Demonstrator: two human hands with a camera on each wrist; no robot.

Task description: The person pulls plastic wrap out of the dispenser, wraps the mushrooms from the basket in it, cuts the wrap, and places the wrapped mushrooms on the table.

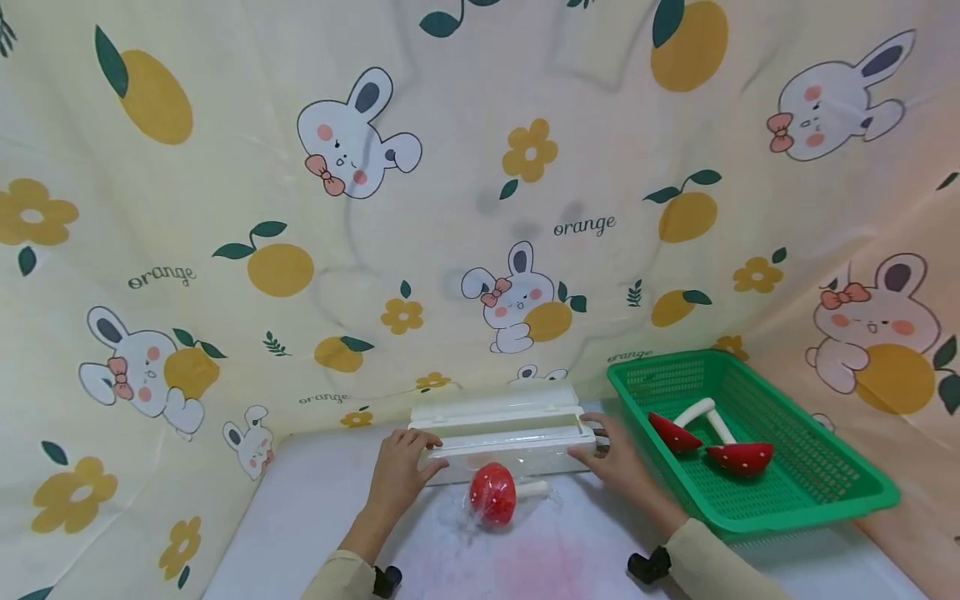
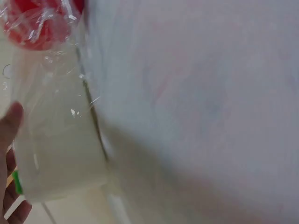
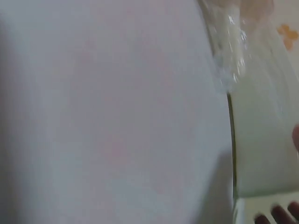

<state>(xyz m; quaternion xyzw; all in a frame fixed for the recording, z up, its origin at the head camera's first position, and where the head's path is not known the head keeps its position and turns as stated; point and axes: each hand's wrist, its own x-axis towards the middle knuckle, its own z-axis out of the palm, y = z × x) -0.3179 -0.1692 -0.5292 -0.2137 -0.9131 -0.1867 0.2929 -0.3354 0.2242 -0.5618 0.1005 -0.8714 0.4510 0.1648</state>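
Observation:
A long white cling film dispenser (image 1: 540,460) lies across the far part of the table, its lid (image 1: 491,403) raised. My left hand (image 1: 399,467) grips its left end, thumb on the front face and fingers over the top. At the opposite end, my right hand (image 1: 618,460) holds it with the thumb in front and fingers round the side. Just before the dispenser lies a toy mushroom (image 1: 492,495) with a red, white-dotted cap and pale stem, wrapped in clear film. In the left wrist view, the wrapped cap (image 2: 39,25) appears beside the dispenser's front face (image 2: 60,140).
A green plastic basket (image 1: 795,527) stands on the right, holding a red toy mushroom (image 1: 741,458) and another mushroom (image 1: 675,433), both with white stems. Behind the white table (image 1: 300,508) hangs a cloth (image 1: 450,208) printed with rabbits and oranges.

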